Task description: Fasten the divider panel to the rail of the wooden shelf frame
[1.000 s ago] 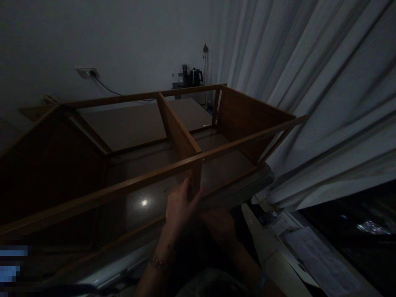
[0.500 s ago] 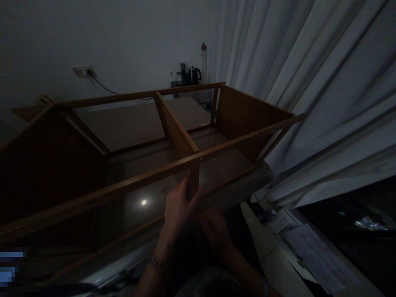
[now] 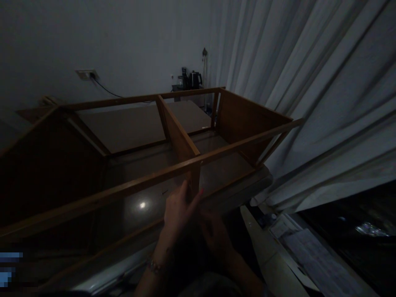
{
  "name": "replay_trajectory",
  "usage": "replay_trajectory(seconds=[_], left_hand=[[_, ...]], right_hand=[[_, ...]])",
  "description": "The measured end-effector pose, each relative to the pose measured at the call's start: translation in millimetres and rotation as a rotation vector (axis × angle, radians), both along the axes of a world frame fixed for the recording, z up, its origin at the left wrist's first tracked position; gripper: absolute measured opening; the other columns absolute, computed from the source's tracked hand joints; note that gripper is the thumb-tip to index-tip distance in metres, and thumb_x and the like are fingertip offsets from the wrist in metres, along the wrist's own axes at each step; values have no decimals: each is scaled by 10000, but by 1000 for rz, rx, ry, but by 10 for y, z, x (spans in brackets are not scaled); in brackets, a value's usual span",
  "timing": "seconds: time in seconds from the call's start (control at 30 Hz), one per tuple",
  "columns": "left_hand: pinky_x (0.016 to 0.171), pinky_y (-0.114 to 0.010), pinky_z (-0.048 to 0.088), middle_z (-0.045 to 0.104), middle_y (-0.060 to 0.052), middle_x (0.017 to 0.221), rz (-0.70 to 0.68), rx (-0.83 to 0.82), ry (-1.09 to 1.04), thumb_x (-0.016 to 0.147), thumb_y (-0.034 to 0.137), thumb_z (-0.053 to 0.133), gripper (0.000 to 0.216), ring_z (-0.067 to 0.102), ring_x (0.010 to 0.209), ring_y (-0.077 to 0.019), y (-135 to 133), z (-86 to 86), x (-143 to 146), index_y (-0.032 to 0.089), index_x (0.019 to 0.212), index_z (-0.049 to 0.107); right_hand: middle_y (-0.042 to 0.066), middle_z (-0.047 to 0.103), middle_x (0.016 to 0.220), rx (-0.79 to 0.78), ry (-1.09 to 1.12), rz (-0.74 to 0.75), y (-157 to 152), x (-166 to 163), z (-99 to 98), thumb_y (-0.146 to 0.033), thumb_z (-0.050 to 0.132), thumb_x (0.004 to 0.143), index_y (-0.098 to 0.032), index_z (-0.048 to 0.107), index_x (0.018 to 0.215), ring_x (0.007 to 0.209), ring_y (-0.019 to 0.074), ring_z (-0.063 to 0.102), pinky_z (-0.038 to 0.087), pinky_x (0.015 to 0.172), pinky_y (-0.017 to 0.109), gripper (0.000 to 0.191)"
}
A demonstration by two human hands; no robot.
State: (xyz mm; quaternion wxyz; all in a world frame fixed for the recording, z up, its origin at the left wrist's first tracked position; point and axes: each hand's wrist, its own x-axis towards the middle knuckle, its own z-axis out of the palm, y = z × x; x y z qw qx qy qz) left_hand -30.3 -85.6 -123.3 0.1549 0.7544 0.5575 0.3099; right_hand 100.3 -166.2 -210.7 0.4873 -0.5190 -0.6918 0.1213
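A large wooden frame (image 3: 136,181) lies in front of me, with a wooden divider panel (image 3: 177,128) across its middle. My left hand (image 3: 178,206) is closed around the near end of that divider, just under the long front rail; its thumb lies along the right side. Lower and to the right is my right hand (image 3: 216,231), in deep shadow with the fingers curled. Whatever it may hold is hidden by the dark. Left of my left hand, a thin screw-like piece (image 3: 165,192) lies on the grey surface inside the frame.
A pale curtain (image 3: 278,62) hangs along the right. Near the back wall stand a black kettle (image 3: 194,79) and other dark items. A wall socket (image 3: 86,74) with a plugged-in cord is at the left. White papers or boxes (image 3: 312,255) lie at the lower right.
The view has tilted slightly, so the frame sits a little lower in the picture. My left hand keeps its grip on the divider; my right hand has shifted only slightly.
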Motion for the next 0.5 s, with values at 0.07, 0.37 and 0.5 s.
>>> replay_trajectory(seconds=[0.07,0.37,0.5], left_hand=[[597,-269,456,693,-54,886,-1,-3,-2,872,538,458,404,660,757,-197,-1,-3,0,205,1085,536],[628,-282,467,697,-61,915,1,-10,-13,873,534,461,400,660,795,-207,4,-25,-2,205,1087,538],[611,-272,463,696,-53,869,-7,-8,-21,868,531,468,382,657,761,-197,4,-13,-1,200,1041,550]], right_hand=[[70,688,979,48,-62,58,26,104,-49,-187,424,944,-228,544,1185,894,190,658,567,761,325,273],[68,717,952,-34,136,-14,57,180,-6,-284,539,907,-209,638,1071,851,190,689,577,736,303,205],[69,723,979,-203,323,-16,1,93,84,-304,575,880,-213,684,1030,880,207,687,560,780,319,207]])
